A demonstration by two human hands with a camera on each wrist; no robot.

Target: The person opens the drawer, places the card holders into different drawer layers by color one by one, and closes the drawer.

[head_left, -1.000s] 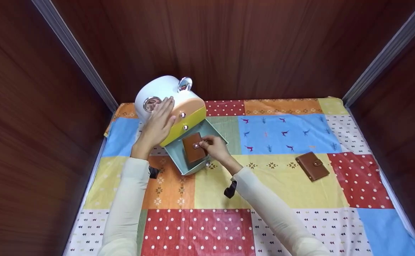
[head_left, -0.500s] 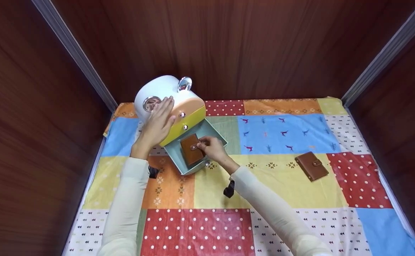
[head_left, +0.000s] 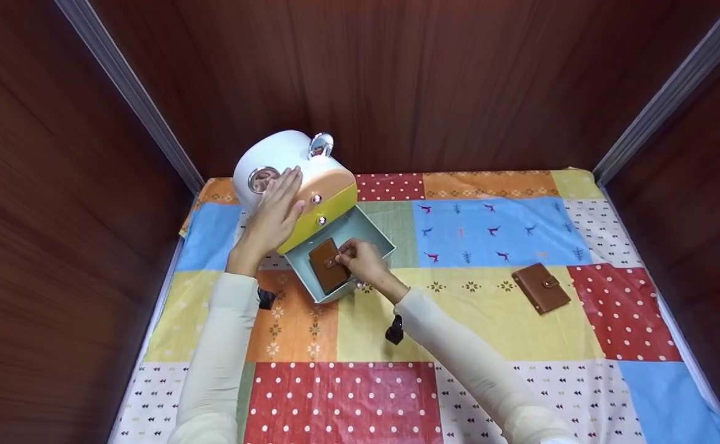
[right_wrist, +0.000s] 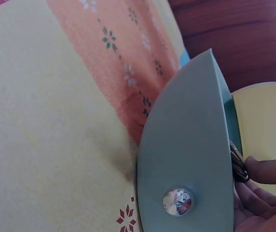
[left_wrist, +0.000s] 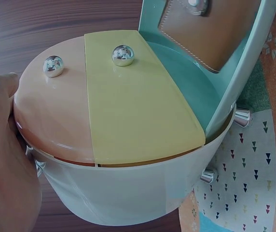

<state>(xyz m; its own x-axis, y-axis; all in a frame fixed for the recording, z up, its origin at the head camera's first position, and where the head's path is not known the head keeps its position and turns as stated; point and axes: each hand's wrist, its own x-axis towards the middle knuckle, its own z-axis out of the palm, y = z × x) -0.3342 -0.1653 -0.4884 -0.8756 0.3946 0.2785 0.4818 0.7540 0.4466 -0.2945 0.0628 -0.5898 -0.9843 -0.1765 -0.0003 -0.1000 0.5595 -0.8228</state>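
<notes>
A white rounded storage box point(head_left: 282, 151) stands at the back left, with a peach drawer point(left_wrist: 56, 111) and a yellow drawer point(left_wrist: 138, 106) pushed in. Its light green drawer point(head_left: 361, 223) is pulled out toward the front. My left hand point(head_left: 270, 219) rests on the box with its fingers straight, the palm edge by the peach drawer. Inside the green drawer a brown leather wallet point(head_left: 324, 265) stands tilted, its strap side pinched by my right hand point(head_left: 367, 264). From the right wrist, the drawer front point(right_wrist: 186, 140) hides most of the wallet.
A second brown wallet point(head_left: 542, 288) with a snap strap lies on the patchwork tablecloth point(head_left: 471, 320) to the right. Brown wood-grain panels point(head_left: 397, 86) enclose the table at the back and sides. A chrome knob point(right_wrist: 178, 201) juts from the green drawer.
My right hand has moved slightly left and toward the front with the wallet, which now sits lower in the green drawer and shows narrower. The left hand has stayed in place.
</notes>
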